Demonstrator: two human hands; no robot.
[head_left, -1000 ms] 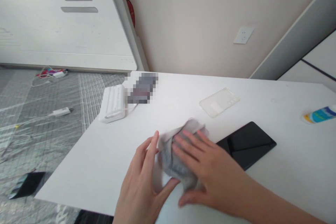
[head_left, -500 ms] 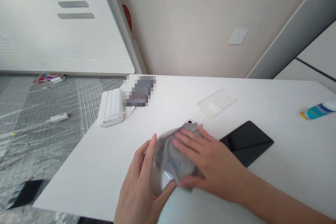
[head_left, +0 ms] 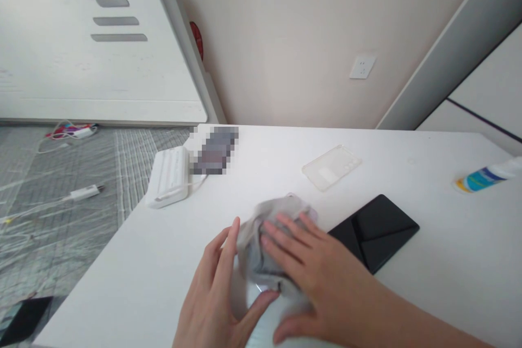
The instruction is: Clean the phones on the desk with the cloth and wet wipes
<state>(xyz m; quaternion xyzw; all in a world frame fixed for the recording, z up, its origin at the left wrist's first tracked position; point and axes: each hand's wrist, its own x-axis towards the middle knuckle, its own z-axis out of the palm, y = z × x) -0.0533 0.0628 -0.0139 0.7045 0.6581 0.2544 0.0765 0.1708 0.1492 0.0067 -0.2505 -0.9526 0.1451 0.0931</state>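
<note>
A crumpled grey cloth (head_left: 265,244) lies over a pale phone (head_left: 261,287), hiding nearly all of it; only slivers of its edges show. My right hand (head_left: 314,266) presses on the cloth from above, fingers spread along it and thumb apart near the table. At the phone's left side, my left hand (head_left: 222,288) grips the edges between its fingers and thumb. The thumb sits by the lower edge. Just right of the cloth lies a flat black tablet-like device (head_left: 383,231), partly behind my right forearm. A clear phone case (head_left: 331,167) rests farther back.
On the white table (head_left: 163,261), a white power strip (head_left: 169,176) stands at the left edge beside a pixelated dark object (head_left: 216,150). A white-and-blue bottle (head_left: 485,176) lies or leans at the right. Cables and a white plug (head_left: 85,192) are on the floor-side surface at left.
My right hand and the cloth have shifted slightly down and left over the phone, covering its top camera area. My left hand keeps its grip. The whole view has tilted a little.
</note>
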